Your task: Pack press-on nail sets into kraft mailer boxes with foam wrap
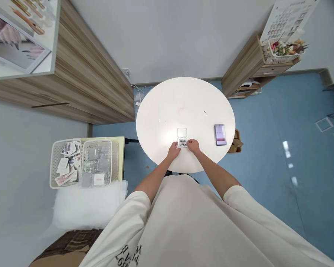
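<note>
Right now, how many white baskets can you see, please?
3. One basket of cards and one basket of clear boxes sit side by side at left; one basket of dried flowers stands at upper right. Another may be hidden underneath.

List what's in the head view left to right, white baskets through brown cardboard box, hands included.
White perforated plastic basket of flat cards → white plastic basket of clear cases → left hand → open clear plastic case with dark pieces → right hand → flat purple rectangular item → brown cardboard box
</note>
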A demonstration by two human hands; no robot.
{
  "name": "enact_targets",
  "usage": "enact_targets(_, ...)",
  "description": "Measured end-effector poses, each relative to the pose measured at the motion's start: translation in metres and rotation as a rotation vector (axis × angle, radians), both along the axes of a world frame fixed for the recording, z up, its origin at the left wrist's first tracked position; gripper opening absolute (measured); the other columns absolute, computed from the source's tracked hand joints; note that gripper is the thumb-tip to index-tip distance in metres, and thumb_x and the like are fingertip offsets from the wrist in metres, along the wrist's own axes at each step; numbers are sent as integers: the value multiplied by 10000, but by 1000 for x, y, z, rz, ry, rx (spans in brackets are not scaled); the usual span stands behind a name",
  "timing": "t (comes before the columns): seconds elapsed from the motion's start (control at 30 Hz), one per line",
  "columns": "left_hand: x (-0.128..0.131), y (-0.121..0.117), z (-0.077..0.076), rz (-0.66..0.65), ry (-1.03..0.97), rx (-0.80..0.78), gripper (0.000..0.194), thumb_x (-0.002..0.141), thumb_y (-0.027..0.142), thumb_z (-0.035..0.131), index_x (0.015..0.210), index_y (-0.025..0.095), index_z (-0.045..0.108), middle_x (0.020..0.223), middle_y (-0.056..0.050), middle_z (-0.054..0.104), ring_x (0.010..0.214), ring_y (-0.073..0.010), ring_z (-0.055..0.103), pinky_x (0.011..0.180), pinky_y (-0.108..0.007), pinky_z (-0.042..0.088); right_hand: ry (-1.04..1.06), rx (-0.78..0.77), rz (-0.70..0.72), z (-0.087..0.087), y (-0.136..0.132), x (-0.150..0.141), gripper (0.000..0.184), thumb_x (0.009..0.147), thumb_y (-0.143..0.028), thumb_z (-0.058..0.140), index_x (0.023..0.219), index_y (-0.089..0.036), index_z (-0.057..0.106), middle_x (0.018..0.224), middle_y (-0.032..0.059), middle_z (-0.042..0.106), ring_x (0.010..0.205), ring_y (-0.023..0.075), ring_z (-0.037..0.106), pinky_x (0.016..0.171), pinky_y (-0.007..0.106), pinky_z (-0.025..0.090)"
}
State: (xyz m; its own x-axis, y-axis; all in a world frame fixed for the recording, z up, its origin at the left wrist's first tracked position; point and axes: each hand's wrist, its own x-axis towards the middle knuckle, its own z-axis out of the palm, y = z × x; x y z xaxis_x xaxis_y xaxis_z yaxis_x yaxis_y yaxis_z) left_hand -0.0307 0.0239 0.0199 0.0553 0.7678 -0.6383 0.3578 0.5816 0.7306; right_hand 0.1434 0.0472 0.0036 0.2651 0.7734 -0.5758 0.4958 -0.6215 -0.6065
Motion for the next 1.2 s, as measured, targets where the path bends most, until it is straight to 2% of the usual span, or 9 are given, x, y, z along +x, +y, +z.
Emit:
enact_targets(0.2,-1,2,-1,0,-12,-15,489,813,137,623,1289,209,533,1458,-115,557,1237,-239,598,1012,-341,456,57,-8,10,-3,1,1,217,773,-205,570,891,-231,749,917,23,753,883,188,677,833,291,512)
enact_targets(0.33,-5,8,-4,19,54,-18,494,808,140,629,1290,199,541,1430,-138,575,1232,-254,603,1021,-364,451,56,-13,0,-1,3,5,272,773,-189,562,968,-227,749,978,27,756,949,194,681,884,309,518)
enact_targets(0.57,-11,49,-12,58,69,7,503,791,120,616,1282,212,560,1415,-125,585,1250,-233,590,1018,-345,460,138,59,-46,4,22,13,340,812,-200,553,1108,-204,720,1195,57,723,1117,189,660,1012,340,497)
enact_targets(0.77,-3,81,-18,127,-67,28,560,766,68,585,1310,194,542,1461,-140,542,1346,-228,519,1078,-353,430,321,66,-159,0,43,11,490,809,-246,553,1287,-189,645,1388,91,625,1222,213,620,1012,361,515)
enact_targets(0.97,5,87,-22,147,-178,-19,563,776,100,606,1328,181,526,1471,-164,531,1331,-248,533,1058,-371,448,393,49,-176,0,48,7,571,789,-222,551,1357,-177,594,1441,105,580,1313,215,554,1092,369,456)
enact_targets(1.1,5,89,-20,133,-181,-29,576,769,103,599,1332,191,518,1449,-153,545,1307,-244,546,1036,-369,465,427,44,-203,7,48,5,588,795,-227,581,1382,-193,571,1429,115,587,1273,225,577,1066,391,478)
enact_targets(1.2,4,92,-14,123,-155,-12,606,765,108,596,1357,200,509,1419,-142,554,1264,-244,569,1012,-366,477,434,45,-198,14,50,6,578,829,-305,608,1395,-198,557,1413,115,593,1239,229,587,1039,398,496)
